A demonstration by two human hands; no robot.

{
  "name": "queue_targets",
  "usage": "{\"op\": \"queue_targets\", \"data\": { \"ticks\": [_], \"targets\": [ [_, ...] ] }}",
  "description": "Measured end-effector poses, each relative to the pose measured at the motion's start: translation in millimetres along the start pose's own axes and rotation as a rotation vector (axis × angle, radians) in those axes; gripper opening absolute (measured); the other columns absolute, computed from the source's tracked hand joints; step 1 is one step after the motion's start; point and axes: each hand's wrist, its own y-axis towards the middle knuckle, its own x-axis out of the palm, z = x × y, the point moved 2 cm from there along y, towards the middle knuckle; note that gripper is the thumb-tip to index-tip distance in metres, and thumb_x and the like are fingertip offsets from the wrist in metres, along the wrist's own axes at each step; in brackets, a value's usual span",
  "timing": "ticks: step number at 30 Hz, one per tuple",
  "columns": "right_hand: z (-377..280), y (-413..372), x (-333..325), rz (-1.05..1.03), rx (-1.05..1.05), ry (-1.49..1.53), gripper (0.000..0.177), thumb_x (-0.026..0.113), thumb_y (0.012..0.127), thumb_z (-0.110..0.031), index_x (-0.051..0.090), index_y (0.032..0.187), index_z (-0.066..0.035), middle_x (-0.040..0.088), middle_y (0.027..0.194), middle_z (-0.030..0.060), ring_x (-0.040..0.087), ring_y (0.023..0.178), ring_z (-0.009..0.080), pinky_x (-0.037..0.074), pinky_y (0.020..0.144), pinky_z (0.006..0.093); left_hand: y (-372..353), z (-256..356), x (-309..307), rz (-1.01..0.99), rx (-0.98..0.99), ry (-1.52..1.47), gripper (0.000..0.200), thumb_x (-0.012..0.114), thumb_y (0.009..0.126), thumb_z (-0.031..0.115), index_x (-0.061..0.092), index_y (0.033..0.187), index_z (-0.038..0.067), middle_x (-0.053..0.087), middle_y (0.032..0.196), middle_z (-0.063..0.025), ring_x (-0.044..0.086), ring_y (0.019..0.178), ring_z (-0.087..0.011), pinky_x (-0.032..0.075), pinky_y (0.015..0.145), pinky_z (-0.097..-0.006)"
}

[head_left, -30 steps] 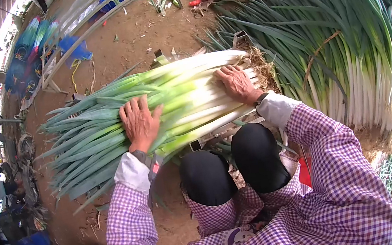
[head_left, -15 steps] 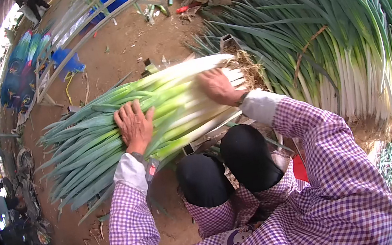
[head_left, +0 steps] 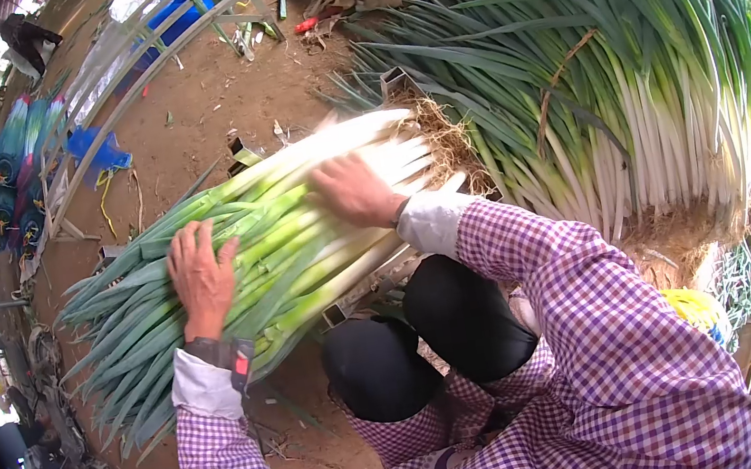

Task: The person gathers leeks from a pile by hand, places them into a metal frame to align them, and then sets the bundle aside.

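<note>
A thick bundle of green onions lies across a metal frame in front of my knees, its leaves to the left and its white stalks and roots to the right. My left hand rests on the green leaves with its fingers spread. On the paler part of the stalks lies my right hand, slightly blurred, its palm down and its fingertips partly hidden. Neither hand is wrapped round the bundle.
A large pile of green onions stands at the right. A pale rail frame and a blue bag are at the upper left. Behind the pile's lower end sits a yellow bundle. A person is far off at the upper left.
Both hands have moved left in the view. My right hand has shifted along the stalks away from the roots, toward the leaves. The yellow bundle now shows at the lower right.
</note>
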Motion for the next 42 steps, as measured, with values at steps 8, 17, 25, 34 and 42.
{"op": "queue_targets", "data": {
  "ticks": [8,17,25,34,42],
  "targets": [
    [-4.2,-5.4,-3.5,0.005,0.015,-0.010,0.037,0.055,0.103,-0.047,0.063,0.107,-0.011,0.065,0.099,0.0123,0.064,0.099,0.0306,0.043,0.092,0.0462,-16.8,-8.6,-13.2,0.013,-0.042,0.157,0.043,0.063,0.098,0.044,0.065,0.123,0.009,0.063,0.120,-0.0094,0.058,0.117,-0.0295,0.041,0.101,-0.0470],
    [4.2,3.6,-2.4,-0.009,-0.030,-0.036,0.040,0.054,0.103,-0.049,0.064,0.105,-0.010,0.066,0.098,0.0120,0.064,0.097,0.0302,0.043,0.090,0.0459,-10.3,-15.4,10.4,0.005,-0.043,0.231,0.037,0.055,0.103,0.045,0.059,0.112,0.010,0.058,0.107,-0.0107,0.054,0.107,-0.0306,0.039,0.094,-0.0469],
    [-1.8,-5.9,-10.3,0.006,-0.008,-0.018,0.037,0.054,0.103,-0.049,0.061,0.106,-0.012,0.064,0.094,0.0110,0.065,0.098,0.0294,0.043,0.089,0.0447,-27.7,24.7,-12.4,-0.072,-0.042,0.123,0.068,0.058,0.100,0.048,0.041,0.155,0.013,0.040,0.157,-0.0140,0.033,0.148,-0.0326,0.019,0.121,-0.0600],
    [13.8,-11.7,-17.5,0.070,-0.053,0.053,0.038,0.059,0.101,-0.046,0.066,0.113,-0.011,0.067,0.104,0.0139,0.064,0.103,0.0312,0.046,0.094,0.0468,-36.9,54.1,0.2,-0.096,-0.049,0.209,0.092,0.068,0.093,0.051,0.025,0.164,0.011,0.030,0.164,-0.0166,0.021,0.155,-0.0351,0.008,0.125,-0.0640],
    [88.3,-24.3,-48.5,0.024,0.114,-0.014,0.034,0.060,0.101,-0.039,0.069,0.107,-0.006,0.068,0.109,0.0183,0.062,0.109,0.0371,0.051,0.092,0.0486,-34.1,53.9,2.1,-0.070,-0.057,0.175,0.091,0.071,0.091,0.049,0.030,0.162,0.011,0.034,0.160,-0.0190,0.025,0.153,-0.0367,0.008,0.124,-0.0646]
  ]
}}
